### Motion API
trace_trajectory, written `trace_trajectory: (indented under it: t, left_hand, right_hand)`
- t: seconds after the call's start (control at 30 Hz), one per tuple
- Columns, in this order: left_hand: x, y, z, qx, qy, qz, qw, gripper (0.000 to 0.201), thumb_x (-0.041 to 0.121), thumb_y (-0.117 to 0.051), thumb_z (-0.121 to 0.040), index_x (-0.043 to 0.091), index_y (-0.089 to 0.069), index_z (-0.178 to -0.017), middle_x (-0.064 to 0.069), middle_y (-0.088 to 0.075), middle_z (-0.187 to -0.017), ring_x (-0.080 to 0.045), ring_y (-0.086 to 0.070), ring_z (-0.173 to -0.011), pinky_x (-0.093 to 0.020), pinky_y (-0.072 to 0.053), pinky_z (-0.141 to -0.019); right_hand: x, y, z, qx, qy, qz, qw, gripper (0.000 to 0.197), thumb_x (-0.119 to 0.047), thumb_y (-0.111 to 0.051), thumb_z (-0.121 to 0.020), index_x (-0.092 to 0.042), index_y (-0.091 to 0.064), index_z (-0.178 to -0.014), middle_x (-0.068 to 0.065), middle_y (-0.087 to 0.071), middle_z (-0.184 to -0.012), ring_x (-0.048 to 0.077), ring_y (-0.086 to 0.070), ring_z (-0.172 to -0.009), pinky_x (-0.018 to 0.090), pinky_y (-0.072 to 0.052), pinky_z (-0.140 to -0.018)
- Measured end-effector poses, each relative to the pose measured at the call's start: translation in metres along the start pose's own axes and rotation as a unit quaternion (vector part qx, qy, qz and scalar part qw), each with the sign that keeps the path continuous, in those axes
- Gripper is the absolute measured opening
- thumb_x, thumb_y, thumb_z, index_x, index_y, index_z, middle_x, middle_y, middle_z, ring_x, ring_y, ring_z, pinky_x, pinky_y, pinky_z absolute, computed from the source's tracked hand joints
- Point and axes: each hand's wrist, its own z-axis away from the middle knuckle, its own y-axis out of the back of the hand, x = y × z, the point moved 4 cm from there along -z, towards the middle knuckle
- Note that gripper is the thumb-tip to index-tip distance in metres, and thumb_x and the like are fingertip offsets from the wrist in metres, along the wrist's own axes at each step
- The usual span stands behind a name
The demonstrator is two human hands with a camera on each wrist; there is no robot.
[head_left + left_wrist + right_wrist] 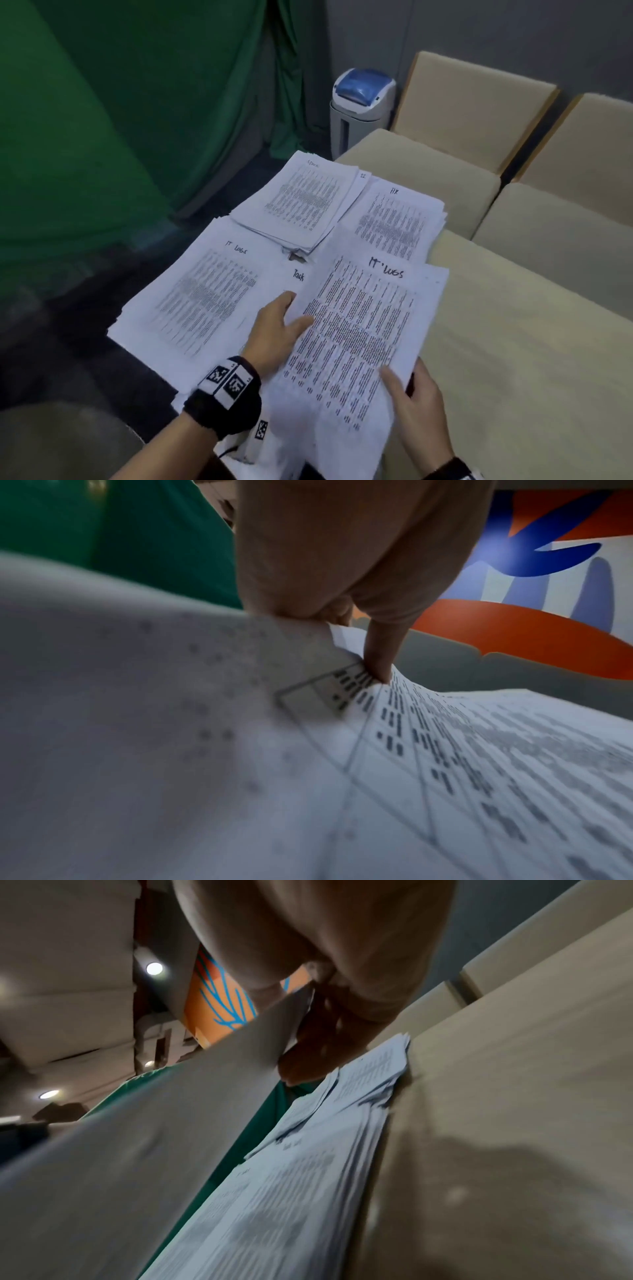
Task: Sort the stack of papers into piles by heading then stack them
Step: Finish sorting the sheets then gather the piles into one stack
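Note:
A printed sheet headed "IT LOGS" [359, 335] is lifted at the near right, held by both hands. My left hand [281, 329] pinches its left edge, thumb on top; one finger [380, 656] presses the print. My right hand [418, 404] grips its near right corner, with fingers [318, 1047] beneath the raised sheet [154, 1137]. Under it lies the source stack [308, 1164], whose top sheet reads "Task" [298, 274]. An "IT Logs" pile [205, 294] lies to the left, an "HR" pile [397, 219] behind, and a pile with an unreadable heading [305, 198] at the far middle.
The papers lie at the left end of a beige surface [531, 359]. Beige cushioned seats [472, 102] stand behind it. A white bin with a blue lid [363, 102] stands by the grey wall. A green curtain [102, 120] hangs to the left, over dark floor.

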Motion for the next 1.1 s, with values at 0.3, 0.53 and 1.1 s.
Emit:
trace_trajectory:
  t: [0.3,0.53,1.1]
  left_hand:
    - [-0.134,0.272,-0.072,0.100,0.094,-0.240,0.961,0.019,0.020,-0.073,-0.087,0.015,-0.067,-0.105,-0.014,-0.071,-0.093,-0.038,-0.067,-0.089,-0.035,-0.049,-0.070]
    - [-0.197,0.306,-0.103,0.010,0.216,-0.292,0.932,0.076,0.049,-0.088,-0.065,0.008,-0.046,-0.114,-0.014,-0.063,-0.110,-0.032,-0.063,-0.096,-0.041,-0.055,-0.079]
    - [-0.098,0.343,-0.068,0.066,0.079,-0.249,0.963,0.015,0.019,-0.078,-0.079,0.028,-0.070,-0.088,0.003,-0.073,-0.081,-0.020,-0.069,-0.079,-0.038,-0.056,-0.081]
  right_hand:
    - [0.029,-0.123,0.013,-0.065,-0.068,0.187,0.978,0.006,-0.027,-0.071,-0.090,-0.024,-0.066,-0.089,-0.002,-0.070,-0.084,0.016,-0.068,-0.080,0.029,-0.054,-0.073]
    - [0.043,-0.147,0.028,-0.070,-0.072,0.378,0.920,0.015,-0.032,-0.066,-0.092,-0.025,-0.060,-0.104,-0.009,-0.063,-0.102,0.002,-0.060,-0.091,0.019,-0.045,-0.078]
    - [0.025,-0.153,0.016,-0.094,-0.094,0.470,0.872,0.013,-0.039,-0.062,-0.092,-0.031,-0.059,-0.101,-0.011,-0.064,-0.104,0.005,-0.061,-0.092,0.020,-0.048,-0.085]
